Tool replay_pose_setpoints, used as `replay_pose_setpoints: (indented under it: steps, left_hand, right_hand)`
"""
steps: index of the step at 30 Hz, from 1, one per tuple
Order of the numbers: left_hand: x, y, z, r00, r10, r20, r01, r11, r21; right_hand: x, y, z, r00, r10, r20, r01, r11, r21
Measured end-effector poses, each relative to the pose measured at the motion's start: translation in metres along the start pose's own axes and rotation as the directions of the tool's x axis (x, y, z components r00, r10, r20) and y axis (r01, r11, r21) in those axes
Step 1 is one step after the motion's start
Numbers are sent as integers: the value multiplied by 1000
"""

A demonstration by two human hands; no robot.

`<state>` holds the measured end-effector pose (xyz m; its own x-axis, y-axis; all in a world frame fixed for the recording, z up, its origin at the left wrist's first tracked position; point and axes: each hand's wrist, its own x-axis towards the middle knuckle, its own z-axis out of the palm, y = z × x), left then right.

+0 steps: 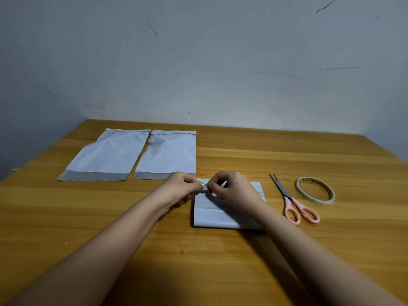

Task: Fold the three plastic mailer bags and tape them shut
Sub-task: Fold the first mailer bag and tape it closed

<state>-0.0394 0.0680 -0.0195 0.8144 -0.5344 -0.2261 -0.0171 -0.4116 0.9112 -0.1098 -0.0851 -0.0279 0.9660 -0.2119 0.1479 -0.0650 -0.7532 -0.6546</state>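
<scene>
Wooden desk (220,261), two flat mailer bags (136,154) lying left of and behind the folded bag (216,215). Right of the folded bag: scissors (291,200), tape roll (315,190). Your left hand (180,186) and right hand (231,188) both pinch a tape piece (204,187) just over it.

Wooden table (242,261) against a scuffed grey wall (220,62).

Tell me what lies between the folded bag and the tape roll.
The pink-handled scissors, shut, between folded bag and tape roll, in the head view.
</scene>
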Motion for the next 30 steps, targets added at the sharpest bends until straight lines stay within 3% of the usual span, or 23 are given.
replay_pose_setpoints:
  steps: [13, 19, 30]
  left_hand:
    - [4, 1, 1, 995, 98, -19, -96, 994, 59]
    - [4, -1, 3, 991, 136, -10, -136, 990, 25]
    - [0, 0, 2, 991, 130, 16, -129, 991, -25]
  right_hand:
    - [3, 6, -3, 1000, 8, -5, -8, 996, 91]
    - [-3, 2, -4, 998, -20, -51, 19, 1000, -12]
    - [-6, 5, -9, 1000, 22, 13, -25, 958, 286]
